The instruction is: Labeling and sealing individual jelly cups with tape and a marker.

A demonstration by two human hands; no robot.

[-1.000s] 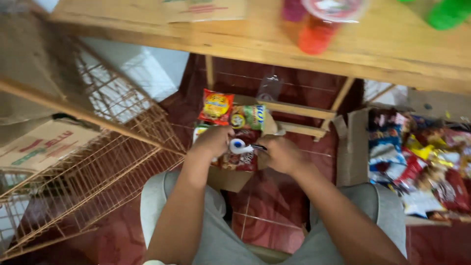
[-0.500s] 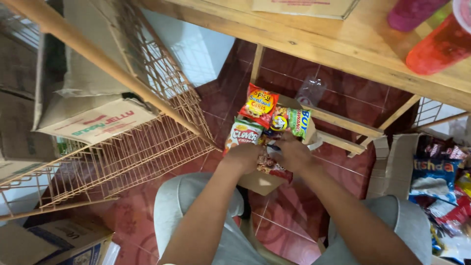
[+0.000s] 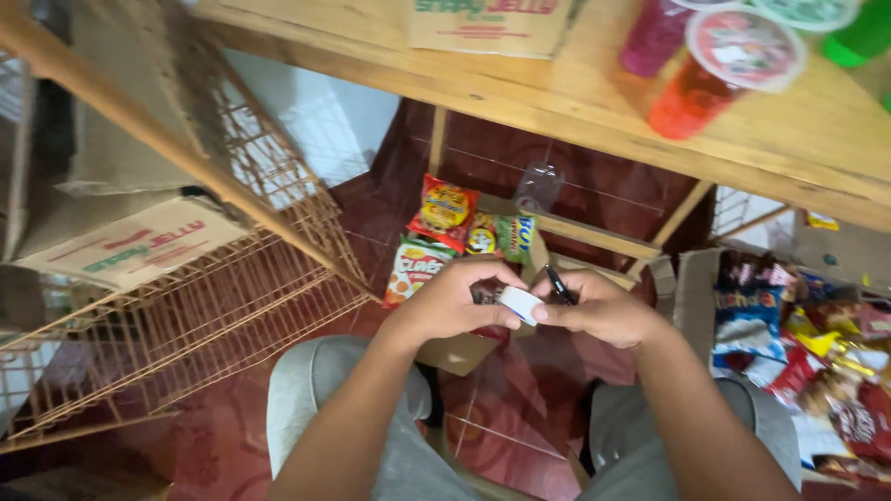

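Snack packets (image 3: 452, 229) in cardboard box (image 3: 461, 351) — both hands' (image 3: 455, 301) grip on white roll (image 3: 520, 303).

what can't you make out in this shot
Head view:
- White object pinched between left hand and right hand: fingers cover most of it.
- Black pen: lower part hidden in the right hand.
- Snack packets: partly behind the hands.
- Cups: tops cut off by the frame edge.

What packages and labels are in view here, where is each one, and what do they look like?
Snack packets: floor beyond the hands; red, yellow, green.
White label roll: pinched between left hand and right hand.
Cardboard box: wooden table; brown.
Snack pile: right; mixed colours.
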